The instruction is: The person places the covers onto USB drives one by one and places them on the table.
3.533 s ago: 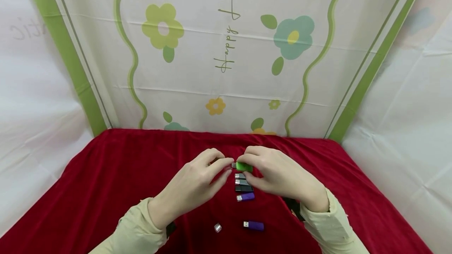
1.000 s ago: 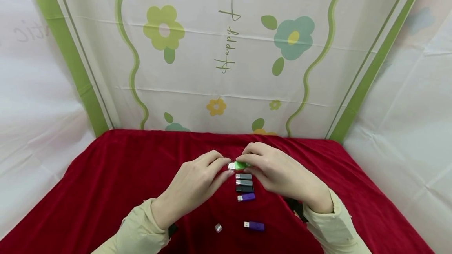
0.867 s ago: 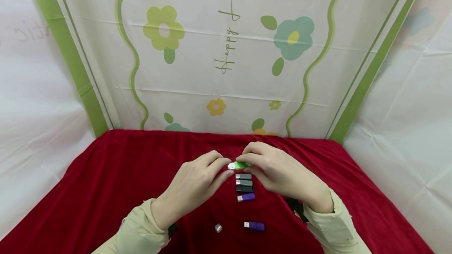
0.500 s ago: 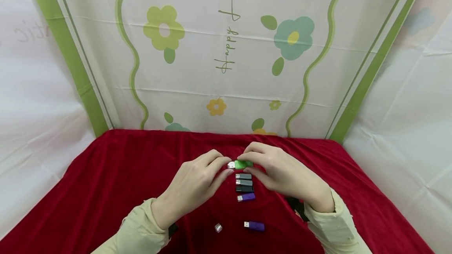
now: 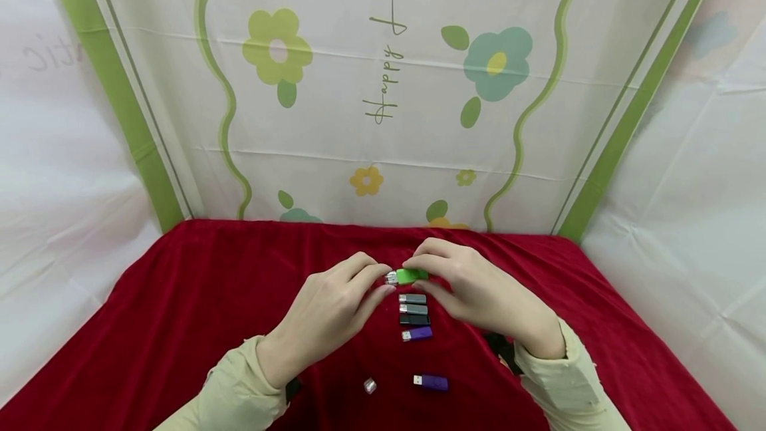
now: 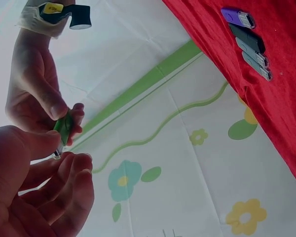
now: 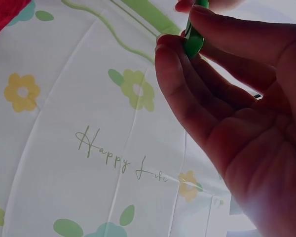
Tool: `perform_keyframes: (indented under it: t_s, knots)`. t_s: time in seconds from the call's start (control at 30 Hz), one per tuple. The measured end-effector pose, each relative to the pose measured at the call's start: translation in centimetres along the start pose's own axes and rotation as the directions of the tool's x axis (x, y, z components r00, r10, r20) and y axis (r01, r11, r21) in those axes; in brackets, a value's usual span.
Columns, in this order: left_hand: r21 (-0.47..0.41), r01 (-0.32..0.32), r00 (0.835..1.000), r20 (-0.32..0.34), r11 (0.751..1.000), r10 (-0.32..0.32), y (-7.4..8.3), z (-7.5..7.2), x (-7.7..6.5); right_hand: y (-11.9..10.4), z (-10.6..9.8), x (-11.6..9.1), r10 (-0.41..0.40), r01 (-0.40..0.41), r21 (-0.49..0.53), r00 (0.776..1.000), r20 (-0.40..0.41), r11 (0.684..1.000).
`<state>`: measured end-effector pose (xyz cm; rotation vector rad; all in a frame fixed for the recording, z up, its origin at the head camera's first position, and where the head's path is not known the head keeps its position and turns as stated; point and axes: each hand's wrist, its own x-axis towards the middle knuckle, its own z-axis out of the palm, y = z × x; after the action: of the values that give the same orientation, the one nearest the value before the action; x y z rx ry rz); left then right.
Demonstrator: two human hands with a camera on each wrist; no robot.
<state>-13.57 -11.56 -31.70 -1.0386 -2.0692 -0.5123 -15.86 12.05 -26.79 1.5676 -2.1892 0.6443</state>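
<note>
A green USB flash drive (image 5: 413,276) is held up over the cloth, its plug end toward the left. My right hand (image 5: 479,294) pinches its green body between thumb and fingers. At the plug end, the thumb and fingers of my left hand (image 5: 329,308) pinch a clear cap (image 5: 391,278), which appears to sit over the metal plug. In the left wrist view the green drive (image 6: 63,127) spans the two hands, its tip partly covered by the left fingers. The right wrist view shows only the drive's green end (image 7: 193,43) between thumb and fingers.
Below the hands lie two grey drives (image 5: 413,309), a black drive (image 5: 415,319) and a purple drive (image 5: 417,334) in a column. Nearer me are an uncapped purple drive (image 5: 431,382) and a loose clear cap (image 5: 370,386). Red cloth (image 5: 239,285) covers the table; printed curtains surround it.
Earlier, the left fingers were beside the green drive's plug; now they hold the clear cap at it. In the last second the drive has risen slightly and turned a little. Other drives stay put.
</note>
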Motion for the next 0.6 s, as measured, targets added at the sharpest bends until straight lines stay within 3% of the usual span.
perform_keyframes:
  t_s: [0.6]
  knots:
    - [-0.015, -0.019, 0.999, -0.028, 1.0, 0.019, -0.16, -0.06, -0.15, -0.17, 0.43, 0.18, -0.053, 0.05, -0.056, 0.997, -0.054, 0.997]
